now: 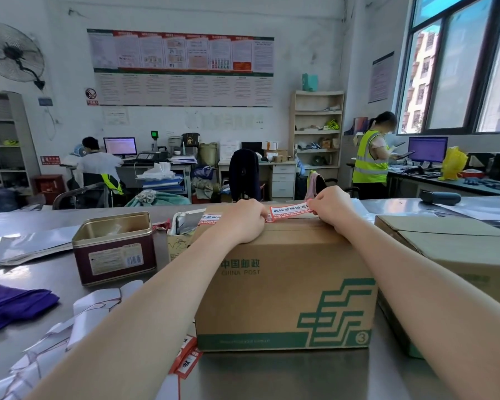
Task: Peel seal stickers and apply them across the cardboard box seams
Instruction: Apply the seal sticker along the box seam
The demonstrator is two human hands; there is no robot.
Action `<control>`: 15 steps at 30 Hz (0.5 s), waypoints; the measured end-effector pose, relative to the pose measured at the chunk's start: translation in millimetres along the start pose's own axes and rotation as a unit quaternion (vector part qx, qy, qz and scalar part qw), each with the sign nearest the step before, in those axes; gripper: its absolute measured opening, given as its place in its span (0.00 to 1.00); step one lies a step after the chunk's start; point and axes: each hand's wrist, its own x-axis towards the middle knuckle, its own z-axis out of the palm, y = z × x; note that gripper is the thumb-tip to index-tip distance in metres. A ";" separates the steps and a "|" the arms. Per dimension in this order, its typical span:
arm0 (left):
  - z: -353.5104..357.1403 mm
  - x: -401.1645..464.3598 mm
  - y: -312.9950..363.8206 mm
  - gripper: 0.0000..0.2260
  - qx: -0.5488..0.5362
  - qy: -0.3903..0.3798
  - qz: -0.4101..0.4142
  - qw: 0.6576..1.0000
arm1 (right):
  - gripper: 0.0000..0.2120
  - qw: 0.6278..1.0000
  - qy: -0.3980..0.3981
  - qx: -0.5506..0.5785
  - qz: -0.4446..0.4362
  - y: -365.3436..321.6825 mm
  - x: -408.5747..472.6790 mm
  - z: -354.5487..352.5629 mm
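Note:
A brown cardboard box (283, 284) with green China Post print stands on the steel counter in front of me. Both my hands rest on its top. A red and white seal sticker (289, 213) stretches between them just above the top seam. My left hand (243, 219) pinches its left end and my right hand (331, 207) pinches its right end. A second red and white seal sticker (210, 218) lies stuck on the box top to the left, partly hidden by my left hand.
An open maroon tin (114, 249) stands left of the box, beside a small open carton (179, 235). Another cardboard box (451, 255) sits on the right. Purple cloth (15, 307), white backing paper (70, 327) and a sticker strip (186, 360) lie near the front. Two people work at desks behind.

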 end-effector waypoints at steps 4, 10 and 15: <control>0.5 -1.3 1.2 0.18 0.006 0.002 0.008 1.000 | 0.12 1.000 0.000 -0.012 0.006 1.9 2.5 1.1; 0.6 -1.7 0.6 0.17 0.014 -0.019 0.036 0.999 | 0.11 0.999 -0.005 -0.028 0.016 3.5 6.8 3.2; 3.4 2.8 -3.5 0.24 0.027 -0.025 0.047 0.998 | 0.10 0.998 -0.016 -0.057 0.019 4.0 9.1 4.8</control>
